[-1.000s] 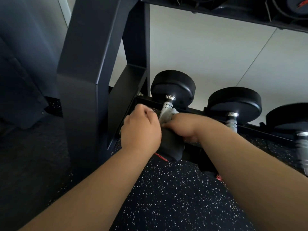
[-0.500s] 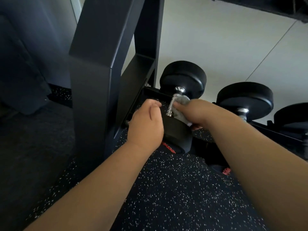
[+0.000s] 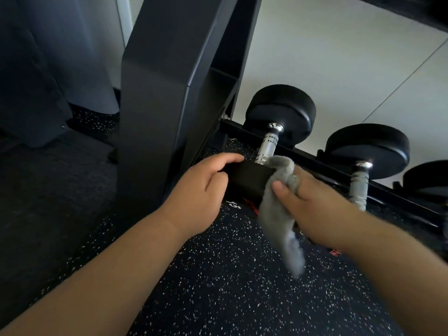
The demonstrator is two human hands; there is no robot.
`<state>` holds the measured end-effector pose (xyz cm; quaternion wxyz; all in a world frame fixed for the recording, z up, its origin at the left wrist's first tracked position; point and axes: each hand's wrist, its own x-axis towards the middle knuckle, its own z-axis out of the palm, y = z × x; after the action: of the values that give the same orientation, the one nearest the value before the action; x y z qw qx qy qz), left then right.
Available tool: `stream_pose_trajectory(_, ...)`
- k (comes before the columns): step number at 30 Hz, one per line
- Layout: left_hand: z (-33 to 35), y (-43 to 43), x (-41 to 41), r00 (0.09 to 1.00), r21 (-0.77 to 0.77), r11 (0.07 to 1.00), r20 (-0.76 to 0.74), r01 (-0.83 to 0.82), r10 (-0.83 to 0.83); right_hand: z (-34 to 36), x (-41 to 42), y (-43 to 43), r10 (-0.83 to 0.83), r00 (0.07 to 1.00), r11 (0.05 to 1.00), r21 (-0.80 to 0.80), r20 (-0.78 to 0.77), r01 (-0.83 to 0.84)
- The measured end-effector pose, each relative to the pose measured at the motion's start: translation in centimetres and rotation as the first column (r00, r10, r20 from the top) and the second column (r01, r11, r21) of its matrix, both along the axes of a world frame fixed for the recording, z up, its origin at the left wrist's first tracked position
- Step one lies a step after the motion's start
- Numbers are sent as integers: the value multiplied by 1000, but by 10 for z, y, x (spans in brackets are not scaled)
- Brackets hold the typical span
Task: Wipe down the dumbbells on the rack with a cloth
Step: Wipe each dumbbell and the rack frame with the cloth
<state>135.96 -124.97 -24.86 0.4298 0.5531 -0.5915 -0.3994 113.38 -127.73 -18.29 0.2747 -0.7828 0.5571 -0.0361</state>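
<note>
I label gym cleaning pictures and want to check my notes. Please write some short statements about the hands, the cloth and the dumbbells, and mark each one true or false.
1. The right hand holds a grey cloth. True.
2. The left hand lies flat on the floor. False: its fingers curl over the near head of the leftmost dumbbell.
3. The cloth covers the whole chrome handle of that dumbbell. False: most of the handle is bare, and the cloth is down at the near head.
4. Neither hand touches the second dumbbell, further right on the rack. True.
</note>
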Motion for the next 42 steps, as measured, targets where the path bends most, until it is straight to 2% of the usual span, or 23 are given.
stream_pose_trajectory(2, -1, 1, 5, 999, -37, 999, 21, 34, -33, -19, 27, 6, -46, 998, 963, -265, 47, 57)
stream_pose_trajectory(4, -3, 0, 7, 998, -74, 995, 3, 61, -61, -28, 47, 3, 21, 999, 880, -476, 49, 5)
stream_pose_trajectory(6, -5, 1, 7, 995, -95, 991, -20, 98, -100, -34, 62, -3, 103, 994, 796, -601, 28, -66)
stream_pose_trajectory(8, -8, 3, 8, 993, -92, 989, -5, 116, -117, -42, 69, -5, 113, 991, 733, -668, -67, -129)
stream_pose_trajectory(10, -15, 4, 10, 994, -79, 991, 23, 106, -104, -45, 61, -2, 100, 985, 728, -664, -144, -171)
stream_pose_trajectory(12, -20, 5, 15, 994, -41, 995, 53, 94, -91, -41, 43, 3, 91, 985, 744, -647, -148, -166)
stream_pose_trajectory(18, -21, 12, 20, 981, -27, 990, 143, 137, -131, -43, -1, 13, -68, 978, 841, -539, -197, -50)
stream_pose_trajectory(21, -23, 13, 22, 975, -36, 990, 179, 139, -130, -46, 15, 8, -40, 980, 817, -571, -193, -79)
stream_pose_trajectory(26, -19, 14, 20, 981, -94, 984, 130, 153, -140, -35, 68, -11, -10, 943, 721, -656, -332, -223)
stream_pose_trajectory(28, -19, 13, 20, 983, -91, 985, 123, 146, -134, -31, 68, -12, 9, 927, 752, -608, -375, -253)
stream_pose_trajectory(30, -20, 11, 21, 983, -81, 987, 134, 136, -124, -28, 53, -5, 39, 938, 793, -560, -344, -239)
stream_pose_trajectory(36, -16, 15, 21, 980, -41, 988, 142, 149, -142, -30, 5, 21, -43, 959, 887, -453, -281, -93)
stream_pose_trajectory(38, -14, 16, 19, 984, -21, 990, 118, 136, -133, -30, 18, 19, -42, 951, 876, -470, -306, -113)
stream_pose_trajectory(40, -11, 16, 18, 988, 13, 992, 89, 128, -128, -28, 43, 9, -17, 934, 825, -533, -356, -188)
stream_pose_trajectory(42, -11, 16, 21, 992, 26, 993, 47, 113, -114, -22, 74, -3, 12, 879, 795, -528, -478, -297)
